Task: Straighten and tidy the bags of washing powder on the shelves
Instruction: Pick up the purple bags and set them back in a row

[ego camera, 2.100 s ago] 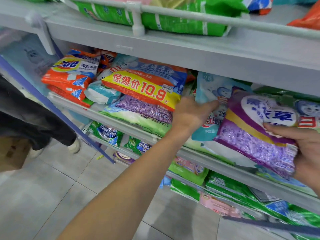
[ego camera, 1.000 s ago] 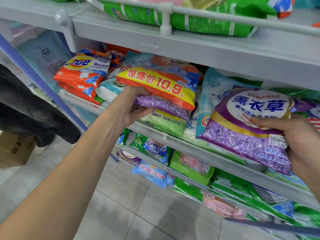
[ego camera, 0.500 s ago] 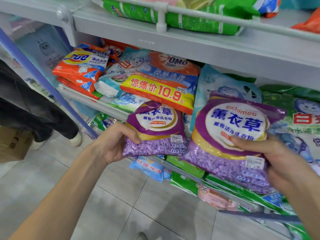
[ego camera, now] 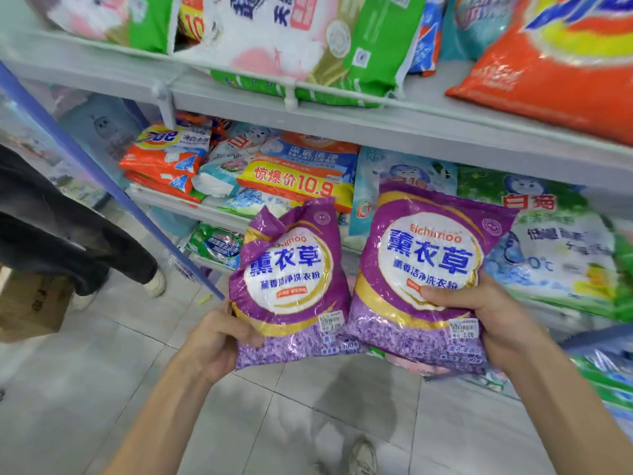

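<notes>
Grey metal shelves [ego camera: 376,121] are rising over a pale tiled floor [ego camera: 102,389], and bags of washing powder are lying on them in loose, overlapping piles. A big orange bag [ego camera: 555,63] is sitting on the upper level. On the middle level a bag with a yellow price band [ego camera: 298,180] is lying across others, with a stack of small orange bags [ego camera: 164,159] to its left and a green and white bag [ego camera: 561,241] leaning at the right. In front of that middle level and off it, the person is holding up two matching purple bags side by side, upright, labels facing the camera, their inner edges touching low down. The left hand [ego camera: 215,341] is gripping the left purple bag [ego camera: 291,279] at its lower left corner, and the bag's top is crumpling over. The right hand [ego camera: 493,313] is clamping the right purple bag [ego camera: 424,265] at its right edge, thumb pressing across the front. At the far left another person in dark trousers [ego camera: 68,234] is standing beside a cardboard box [ego camera: 27,303].
</notes>
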